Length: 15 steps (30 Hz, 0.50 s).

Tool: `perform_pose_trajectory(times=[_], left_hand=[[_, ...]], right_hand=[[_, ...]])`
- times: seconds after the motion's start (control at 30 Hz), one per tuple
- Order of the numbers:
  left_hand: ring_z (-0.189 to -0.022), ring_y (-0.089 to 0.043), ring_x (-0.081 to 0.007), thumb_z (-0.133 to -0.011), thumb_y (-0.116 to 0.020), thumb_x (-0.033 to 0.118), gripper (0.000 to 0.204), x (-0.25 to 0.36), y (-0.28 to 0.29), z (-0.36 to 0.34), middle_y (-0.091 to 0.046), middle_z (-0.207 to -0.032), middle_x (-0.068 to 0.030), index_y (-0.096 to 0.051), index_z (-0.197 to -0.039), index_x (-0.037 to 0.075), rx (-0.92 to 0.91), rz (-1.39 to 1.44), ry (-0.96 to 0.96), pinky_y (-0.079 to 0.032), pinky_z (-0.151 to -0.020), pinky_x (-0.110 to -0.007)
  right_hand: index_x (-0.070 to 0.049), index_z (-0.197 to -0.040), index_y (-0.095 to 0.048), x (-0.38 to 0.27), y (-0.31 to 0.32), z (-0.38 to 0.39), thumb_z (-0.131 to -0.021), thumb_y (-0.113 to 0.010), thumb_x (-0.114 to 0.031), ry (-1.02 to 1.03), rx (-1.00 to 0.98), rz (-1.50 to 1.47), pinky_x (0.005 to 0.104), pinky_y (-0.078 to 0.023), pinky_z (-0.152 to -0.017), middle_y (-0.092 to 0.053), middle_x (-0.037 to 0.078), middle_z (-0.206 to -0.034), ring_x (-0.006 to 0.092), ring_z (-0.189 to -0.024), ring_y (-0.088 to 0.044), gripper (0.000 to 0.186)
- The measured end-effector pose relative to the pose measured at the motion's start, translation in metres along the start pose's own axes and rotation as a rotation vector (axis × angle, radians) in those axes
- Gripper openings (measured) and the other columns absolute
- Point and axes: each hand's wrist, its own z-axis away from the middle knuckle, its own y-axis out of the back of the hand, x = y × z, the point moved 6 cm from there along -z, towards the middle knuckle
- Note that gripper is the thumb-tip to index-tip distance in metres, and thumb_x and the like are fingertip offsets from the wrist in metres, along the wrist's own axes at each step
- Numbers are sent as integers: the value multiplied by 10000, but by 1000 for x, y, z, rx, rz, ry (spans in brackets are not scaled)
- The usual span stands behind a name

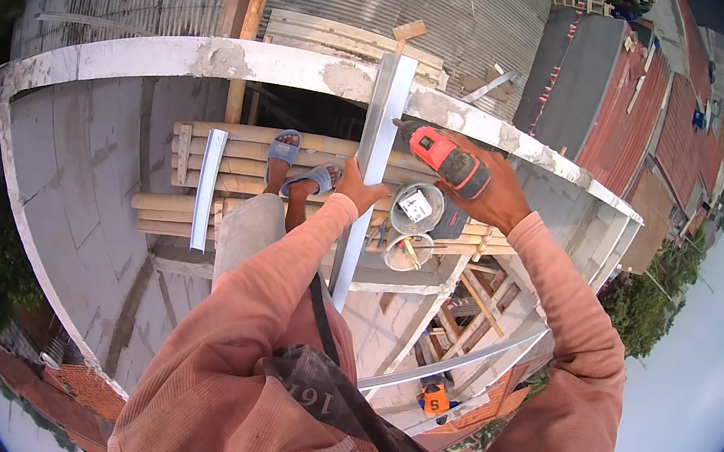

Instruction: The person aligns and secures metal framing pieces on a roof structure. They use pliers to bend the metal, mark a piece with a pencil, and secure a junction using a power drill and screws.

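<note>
A long silvery metal channel [385, 111] stands in front of me, its upper part against the white concrete beam [166, 52]. My left hand [358, 188] is closed around the channel below the beam. In my right hand [494, 193] is a red and black cordless drill [444, 158]. Its dark tip points left at the channel's right side; whether the two touch I cannot tell. Just below the drill sits a clear bucket [418, 209] with a white box in it. A second whitish bucket [408, 252] holds small tools, and pliers [377, 232] lie beside it.
My feet in blue sandals [282, 148] rest on a bamboo platform [243, 162], with gaps around it. Another metal channel [207, 191] lies across the bamboo. Beyond the beam spreads a corrugated roof [387, 21]. Far below at the lower right is a person in orange [434, 401].
</note>
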Motion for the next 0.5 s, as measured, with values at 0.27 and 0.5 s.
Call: perform_pose_trajectory(times=[0.27,0.5], left_hand=[[-1273,-531,-440,-719,-836,314,987,-3,0,0,-504,-1351,-338,-248,-1413,-69,-23,59,13,-424,-1093,-432],[-1275,-527,-434,-727,-829,305,968,-4,-4,-3,-482,-1364,-335,-255,-1406,-76,-23,30,-13,-416,-1099,-428]], right_hand=[[-232,-1441,-485,-10,2,-5,-814,-714,-306,31,-30,6,525,-548,-864,-723,132,-1142,415,-983,-679,672],[-225,-1458,-466,2,9,-19,-809,-691,-291,81,-30,15,515,-539,-908,-717,148,-1152,410,-1022,-670,690]])
